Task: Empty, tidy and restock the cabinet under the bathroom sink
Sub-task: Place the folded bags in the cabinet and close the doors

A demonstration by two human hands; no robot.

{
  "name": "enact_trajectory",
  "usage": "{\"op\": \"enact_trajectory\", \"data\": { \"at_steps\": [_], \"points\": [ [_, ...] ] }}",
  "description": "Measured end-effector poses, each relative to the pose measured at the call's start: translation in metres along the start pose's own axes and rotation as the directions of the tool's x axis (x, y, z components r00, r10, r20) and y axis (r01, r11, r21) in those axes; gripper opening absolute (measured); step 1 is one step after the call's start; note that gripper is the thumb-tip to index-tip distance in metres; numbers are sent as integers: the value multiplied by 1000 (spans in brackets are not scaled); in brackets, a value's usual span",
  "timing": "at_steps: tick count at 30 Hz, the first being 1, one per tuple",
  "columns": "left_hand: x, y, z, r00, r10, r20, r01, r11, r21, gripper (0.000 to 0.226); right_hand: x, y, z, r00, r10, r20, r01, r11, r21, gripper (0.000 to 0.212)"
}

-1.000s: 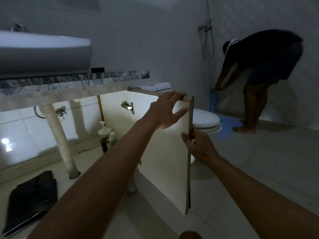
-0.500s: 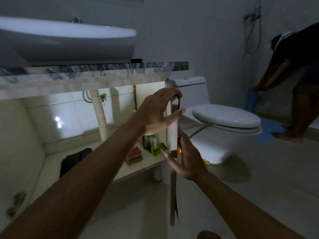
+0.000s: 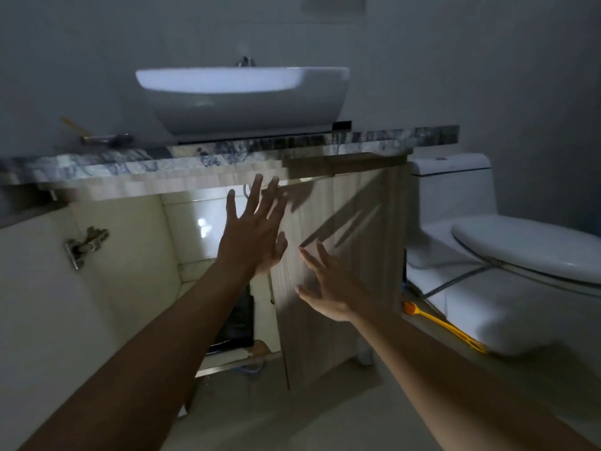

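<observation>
Both grips splayed and empty, left hand (image 3: pixel 253 237) and right hand (image 3: pixel 330 289) face the cabinet door (image 3: pixel 361 219), toilet (image 3: pixel 520 252) just beside.

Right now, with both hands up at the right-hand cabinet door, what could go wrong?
1. The left hand overlaps the free edge of the right door. If the right hand pushes the door home, fingers could get pinched.
2. The left door stands open with its hinge exposed, so a knee or head might knock it.
3. A yellow tool lies beside the toilet, easy to step on.
</observation>
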State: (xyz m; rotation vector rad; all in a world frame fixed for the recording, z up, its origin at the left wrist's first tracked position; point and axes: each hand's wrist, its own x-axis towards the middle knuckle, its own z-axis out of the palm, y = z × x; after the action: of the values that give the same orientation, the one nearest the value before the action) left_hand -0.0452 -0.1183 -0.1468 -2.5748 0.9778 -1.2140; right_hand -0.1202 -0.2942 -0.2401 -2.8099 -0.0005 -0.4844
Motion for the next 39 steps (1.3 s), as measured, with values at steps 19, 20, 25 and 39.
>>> {"op": "enact_trajectory", "data": {
  "at_steps": [19,20,25,39],
  "points": [
    [39,18,38,906,-320,276,314,947,69,82,68,18,-12,991,-66,120,85,983,-165,77],
    [38,18,38,906,-314,286,311,949,57,83,69,23,-8,990,-95,105,112,979,-169,75],
    [18,15,18,921,-292,256,322,943,-81,79,55,19,9,974,-205,96,210,976,-50,61],
    [-153,-115,-172,784,-621,-17,618,777,120,60,-22,-226,46,711,-703,2,661,669,341,53]
  ]
}}
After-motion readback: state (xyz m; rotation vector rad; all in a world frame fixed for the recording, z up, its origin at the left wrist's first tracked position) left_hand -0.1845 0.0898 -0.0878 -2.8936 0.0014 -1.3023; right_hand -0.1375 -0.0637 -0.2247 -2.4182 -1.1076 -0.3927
